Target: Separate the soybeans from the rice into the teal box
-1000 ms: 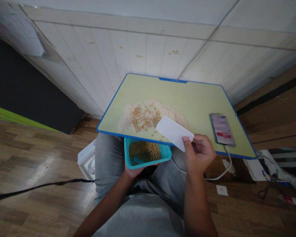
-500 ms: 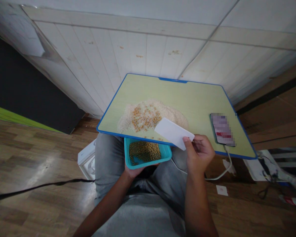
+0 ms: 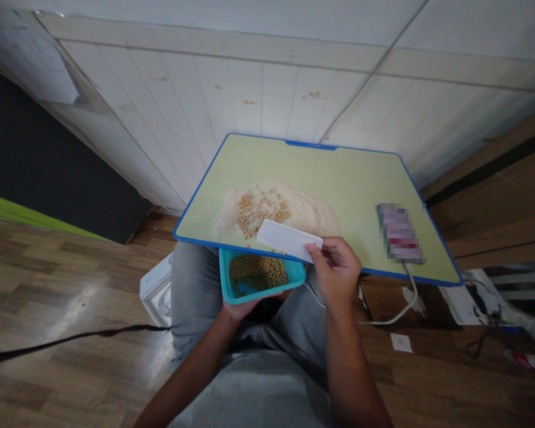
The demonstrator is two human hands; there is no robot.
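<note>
At the far left, a dark panel (image 3: 57, 154) with a green lower edge stands over the wooden floor (image 3: 49, 285), which a black strap (image 3: 93, 334) crosses. A white box-like object (image 3: 156, 285) sits beside the person's left leg. The left hand (image 3: 242, 308) has its grip on a turquoise tray (image 3: 297, 273), supporting it from beneath at the near edge of the table (image 3: 352, 178); the tray holds many yellowish beans (image 3: 267, 268). On the table, golden beans (image 3: 246, 209) lie scattered over a spread heap of pale grains (image 3: 307, 209). Just right of the beans, the right hand (image 3: 339, 270) pinches a white card (image 3: 285, 239) between thumb and fingers, its free end pointing left over the heap's near side; whether it touches the table cannot be told. Farther right, a phone (image 3: 400, 233) lies with a white cord (image 3: 412, 297) at its near end.
</note>
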